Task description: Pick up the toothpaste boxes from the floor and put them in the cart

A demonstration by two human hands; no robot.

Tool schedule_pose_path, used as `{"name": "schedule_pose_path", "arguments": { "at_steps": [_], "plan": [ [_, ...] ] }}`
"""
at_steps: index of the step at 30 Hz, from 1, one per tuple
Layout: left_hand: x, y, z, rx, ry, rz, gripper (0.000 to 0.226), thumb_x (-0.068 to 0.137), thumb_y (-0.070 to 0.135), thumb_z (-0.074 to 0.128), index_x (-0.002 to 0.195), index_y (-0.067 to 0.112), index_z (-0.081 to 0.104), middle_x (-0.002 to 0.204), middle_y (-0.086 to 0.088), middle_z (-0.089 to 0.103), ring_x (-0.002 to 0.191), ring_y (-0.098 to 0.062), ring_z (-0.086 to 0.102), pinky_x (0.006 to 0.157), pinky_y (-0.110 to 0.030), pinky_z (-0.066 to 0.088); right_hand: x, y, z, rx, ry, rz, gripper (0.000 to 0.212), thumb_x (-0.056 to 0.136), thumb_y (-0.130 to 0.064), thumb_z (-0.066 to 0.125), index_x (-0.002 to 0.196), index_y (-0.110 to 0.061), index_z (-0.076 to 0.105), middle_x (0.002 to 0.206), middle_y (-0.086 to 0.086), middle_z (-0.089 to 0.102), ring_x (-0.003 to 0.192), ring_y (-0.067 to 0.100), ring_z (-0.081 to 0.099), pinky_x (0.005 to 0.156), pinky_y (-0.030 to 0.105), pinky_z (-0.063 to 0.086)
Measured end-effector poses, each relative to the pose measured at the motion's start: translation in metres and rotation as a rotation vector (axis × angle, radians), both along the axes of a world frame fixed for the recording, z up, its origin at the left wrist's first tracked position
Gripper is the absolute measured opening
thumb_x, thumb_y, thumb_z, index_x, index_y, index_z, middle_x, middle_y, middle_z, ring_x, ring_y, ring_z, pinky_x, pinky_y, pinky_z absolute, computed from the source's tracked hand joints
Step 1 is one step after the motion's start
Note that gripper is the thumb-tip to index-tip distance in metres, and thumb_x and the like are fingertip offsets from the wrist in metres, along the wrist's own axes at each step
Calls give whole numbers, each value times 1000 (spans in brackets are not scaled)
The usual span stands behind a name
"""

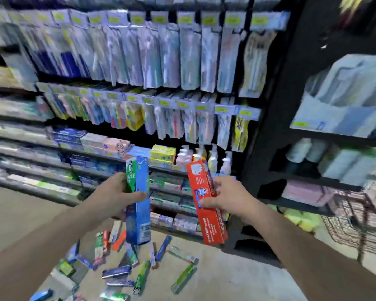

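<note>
Head view: we hold two boxes up, long axes near upright. Left hand (115, 192) clenched round blue box (139, 205); right hand (226, 197) grasps red box (206, 200). Cart (352, 224) lies right of both grips, right hand nearer. More boxes (128, 266) lie on floor (226, 279) below grips.

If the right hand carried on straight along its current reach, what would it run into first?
Probably the shelf of boxed toothpaste ahead; the right hand, holding the red box, points up toward it. Depth is unclear.
</note>
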State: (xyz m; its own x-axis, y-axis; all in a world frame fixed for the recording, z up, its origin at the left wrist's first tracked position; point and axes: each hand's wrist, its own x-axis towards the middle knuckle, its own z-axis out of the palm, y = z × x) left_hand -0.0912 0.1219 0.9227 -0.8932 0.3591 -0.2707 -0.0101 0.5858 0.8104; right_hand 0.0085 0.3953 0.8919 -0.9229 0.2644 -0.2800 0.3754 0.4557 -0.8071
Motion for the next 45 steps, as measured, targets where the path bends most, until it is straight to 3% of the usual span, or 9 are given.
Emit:
{"name": "schedule_pose_path", "arguments": {
  "at_steps": [5,10,13,17,20,24,30,34,45],
  "plan": [
    [14,99,14,35,46,-152,30,84,20,79,104,10,58,90,-13,70,66,-19,64,56,-34,59,66,73,24,90,34,-166,29,73,-29,87,86,-26,61,96,1,74,85,17,73,71,42,63],
    [55,216,18,8,72,-329,34,82,27,81,101,17,55,83,-7,69,62,-12,69,49,-28,57,154,152,36,153,3,-370,39,75,-34,85,106,-24,64,99,-5,73,89,15,72,77,38,61],
    [91,288,15,35,31,-495,37,81,28,82,105,23,54,90,-7,75,66,-19,73,62,-45,63,214,201,34,129,-1,-503,32,72,-34,87,94,-31,63,108,0,72,92,17,72,78,42,62],
    [155,376,11,73,18,-597,42,82,22,81,110,15,50,96,-9,71,59,-12,67,44,-28,52,288,256,37,58,-20,-648,30,76,-27,84,89,-31,57,96,-1,74,85,16,73,79,42,61],
    [201,435,4,86,0,-666,41,79,23,84,104,19,51,102,-9,71,67,-16,68,54,-39,60,340,293,36,34,-11,-759,33,74,-28,86,87,-33,56,94,-2,73,84,16,73,77,43,62],
    [257,496,2,94,-46,-711,41,80,20,83,107,16,53,102,-9,71,72,-21,71,63,-46,62,400,332,36,2,6,-864,41,73,-27,87,105,-23,61,94,-2,73,85,17,72,79,43,61],
    [335,577,4,110,-57,-776,40,83,21,81,111,18,52,103,-6,72,74,-18,73,54,-34,59,484,391,35,-18,9,-972,45,76,-26,84,111,-21,55,100,2,70,92,24,72,84,48,60],
    [365,617,2,89,-41,-811,40,82,27,81,109,22,52,106,0,69,85,-18,73,63,-39,63,514,425,28,14,-10,-990,49,74,-33,85,110,-22,54,96,0,71,87,21,72,77,42,62],
    [352,740,-27,75,-65,-861,37,81,32,81,100,31,50,106,3,68,90,-20,72,71,-44,63,489,537,9,42,-76,-998,50,75,-35,84,110,-24,51,102,1,70,91,23,72,81,43,61]
  ]
}}
